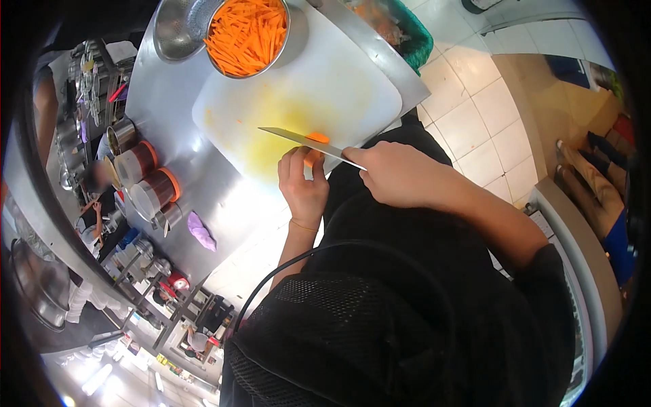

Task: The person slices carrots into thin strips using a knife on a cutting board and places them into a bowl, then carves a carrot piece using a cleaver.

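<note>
My right hand (400, 173) grips the handle of a knife (298, 139), whose blade points left across the near edge of the white cutting board (352, 88). Just under and beside the blade is a carrot piece (314, 158), which the fingers of my left hand (302, 186) hold against the board. A bit of orange carrot (318, 137) shows on the far side of the blade. Yellow-orange stains mark the middle of the board. At its far edge stands a metal bowl (287, 41) heaped with carrot sticks (245, 35).
A perforated metal bowl (178, 30) stands beside the carrot bowl. Orange-rimmed containers (154, 193) and a purple cloth (201, 230) lie left on the steel table (169, 102). A green-lined bin (415, 41) is beyond the right edge. Other people are farther off.
</note>
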Demonstrator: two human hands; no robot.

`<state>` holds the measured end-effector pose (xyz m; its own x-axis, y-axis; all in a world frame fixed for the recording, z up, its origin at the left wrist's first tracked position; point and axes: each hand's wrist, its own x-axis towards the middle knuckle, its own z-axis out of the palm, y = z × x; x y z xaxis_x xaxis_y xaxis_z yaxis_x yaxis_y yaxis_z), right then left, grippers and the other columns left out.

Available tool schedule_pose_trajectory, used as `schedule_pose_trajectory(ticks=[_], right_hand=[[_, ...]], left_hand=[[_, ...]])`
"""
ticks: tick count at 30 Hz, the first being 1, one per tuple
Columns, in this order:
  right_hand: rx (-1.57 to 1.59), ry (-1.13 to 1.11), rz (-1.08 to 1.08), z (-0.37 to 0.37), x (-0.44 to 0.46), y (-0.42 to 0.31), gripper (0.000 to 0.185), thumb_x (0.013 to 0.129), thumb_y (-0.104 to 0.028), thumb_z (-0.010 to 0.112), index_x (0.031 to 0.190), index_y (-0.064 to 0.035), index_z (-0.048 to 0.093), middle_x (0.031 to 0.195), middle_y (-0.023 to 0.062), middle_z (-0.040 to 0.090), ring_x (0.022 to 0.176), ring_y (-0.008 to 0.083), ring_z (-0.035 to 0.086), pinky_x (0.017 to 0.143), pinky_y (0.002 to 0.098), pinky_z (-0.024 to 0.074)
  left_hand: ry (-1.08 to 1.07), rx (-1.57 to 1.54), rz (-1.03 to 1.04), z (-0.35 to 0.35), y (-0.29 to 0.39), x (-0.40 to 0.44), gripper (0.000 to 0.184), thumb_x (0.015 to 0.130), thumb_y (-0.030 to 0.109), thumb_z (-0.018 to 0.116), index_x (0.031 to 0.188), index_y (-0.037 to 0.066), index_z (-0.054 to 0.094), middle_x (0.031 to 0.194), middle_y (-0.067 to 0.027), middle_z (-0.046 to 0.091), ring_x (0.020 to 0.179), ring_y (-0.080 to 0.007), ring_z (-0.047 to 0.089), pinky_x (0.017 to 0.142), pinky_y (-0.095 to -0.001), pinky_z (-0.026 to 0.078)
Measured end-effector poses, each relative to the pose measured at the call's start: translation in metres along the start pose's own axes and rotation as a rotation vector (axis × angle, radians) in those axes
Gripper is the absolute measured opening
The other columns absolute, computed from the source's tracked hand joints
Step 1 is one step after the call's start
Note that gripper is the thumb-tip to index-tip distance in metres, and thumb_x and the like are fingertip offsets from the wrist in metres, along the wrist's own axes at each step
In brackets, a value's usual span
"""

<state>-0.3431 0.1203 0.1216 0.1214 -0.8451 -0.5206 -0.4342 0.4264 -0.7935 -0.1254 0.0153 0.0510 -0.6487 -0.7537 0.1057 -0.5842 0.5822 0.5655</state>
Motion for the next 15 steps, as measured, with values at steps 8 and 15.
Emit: schedule_pose_trajectory(ticks=[8, 15], right_hand=[[0.369, -0.207, 0.07, -0.039, 0.002, 0.019, 0.043, 0.097, -0.008, 0.05, 0.138, -0.0034, 0.06, 0.076, 0.0118, 0.064, 0.053, 0.0192, 0.061, 0.052, 0.0361, 0.0535], [-0.16, 0.365, -0.105, -0.008, -0.022, 0.021, 0.044, 0.099, -0.017, 0.065, 0.142, -0.0109, 0.06, 0.087, 0.0188, 0.072, 0.078, 0.0374, 0.071, 0.072, 0.0474, 0.0564]], left_hand=[[0.005, -0.01, -0.019, 0.003, 0.001, 0.0, 0.036, 0.082, -0.004, 0.077, 0.116, 0.002, 0.066, 0.11, -0.0151, 0.068, 0.104, -0.037, 0.063, 0.092, -0.0452, 0.051], [0.064, 0.002, -0.003, 0.001, 0.006, -0.004, 0.041, 0.084, -0.001, 0.078, 0.123, 0.002, 0.063, 0.12, -0.0195, 0.063, 0.112, -0.0383, 0.06, 0.097, -0.046, 0.049]])
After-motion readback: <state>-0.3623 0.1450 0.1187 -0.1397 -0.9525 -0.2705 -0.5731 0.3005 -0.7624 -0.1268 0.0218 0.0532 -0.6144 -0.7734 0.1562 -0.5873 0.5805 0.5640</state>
